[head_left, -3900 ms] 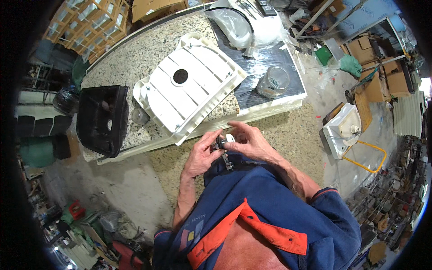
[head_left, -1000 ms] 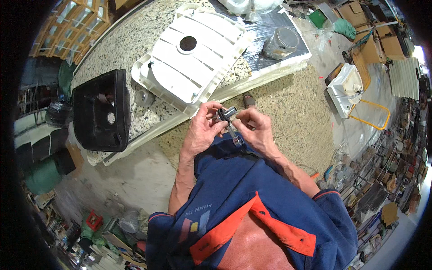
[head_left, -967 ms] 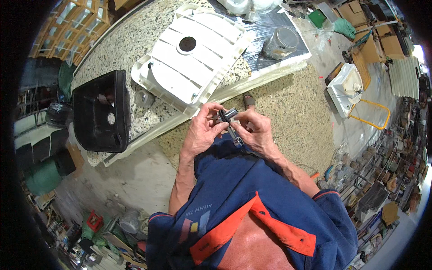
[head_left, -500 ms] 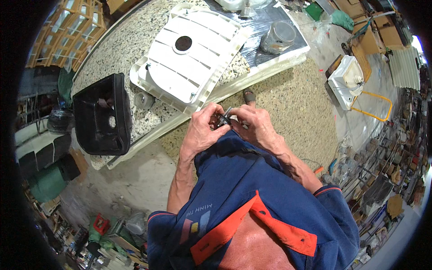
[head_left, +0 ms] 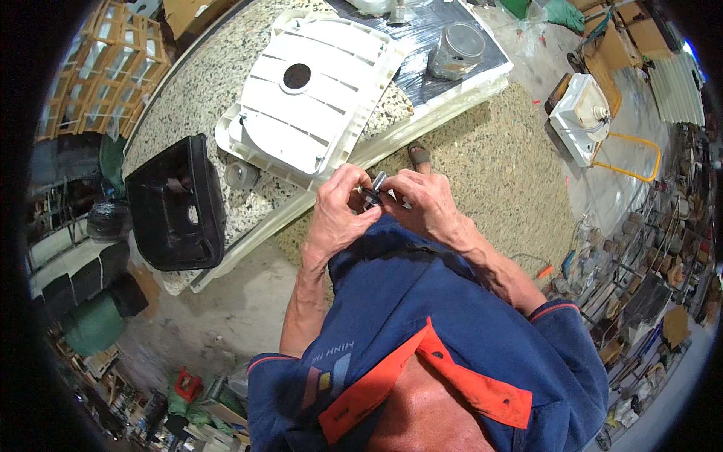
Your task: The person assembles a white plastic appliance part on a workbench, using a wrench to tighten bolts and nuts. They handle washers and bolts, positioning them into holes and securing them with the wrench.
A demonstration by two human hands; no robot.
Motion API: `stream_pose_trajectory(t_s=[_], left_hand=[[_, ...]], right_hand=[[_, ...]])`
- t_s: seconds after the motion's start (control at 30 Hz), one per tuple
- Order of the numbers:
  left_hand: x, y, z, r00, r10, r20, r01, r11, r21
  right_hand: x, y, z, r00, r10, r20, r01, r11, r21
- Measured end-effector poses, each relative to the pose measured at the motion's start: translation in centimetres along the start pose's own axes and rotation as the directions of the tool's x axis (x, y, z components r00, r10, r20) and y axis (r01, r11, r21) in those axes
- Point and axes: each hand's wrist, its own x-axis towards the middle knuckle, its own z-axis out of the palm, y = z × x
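My left hand [head_left: 340, 209] and my right hand [head_left: 425, 202] meet in front of my body, fingers closed around a small bolt-like fitting [head_left: 379, 181]. Its shiny metal shank sticks up between the fingertips, with a dark ring-like part lower down. Fingers hide the rest, so its exact kind is unclear. Just beyond the hands, a white plastic basin [head_left: 331, 98] lies underside up on a speckled stone slab [head_left: 173, 98]. It has ribs, a round dark hole and small metal pieces near its edges.
On the slab's left stands a black sink [head_left: 169, 215], beside a small clear container [head_left: 241, 175]. A clear jar [head_left: 456, 51] sits on the wrapped dark surface at right. Farther right, a white washbasin [head_left: 580, 120] is by a yellow frame [head_left: 636, 154]. Clutter [head_left: 640, 301] lines the right side.
The fitting has tilted, and more of its metal shank shows between my fingers. Both hands stay together on it. The view has shifted slightly.
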Motion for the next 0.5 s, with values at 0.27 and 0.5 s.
stream_pose_trajectory(t_s=[0.27,0.5], left_hand=[[0.8,1.3,1.6,0.977,0.080,-0.197,-0.083,0.997,-0.007],[1.4,1.1,1.4,0.986,0.092,-0.141,-0.096,0.995,-0.021]], right_hand=[[0.6,-1.4,0.8,0.879,0.409,-0.247,-0.348,0.902,0.256],[0.1,0.7,-1.9,0.962,0.271,-0.019,-0.264,0.949,0.174]])
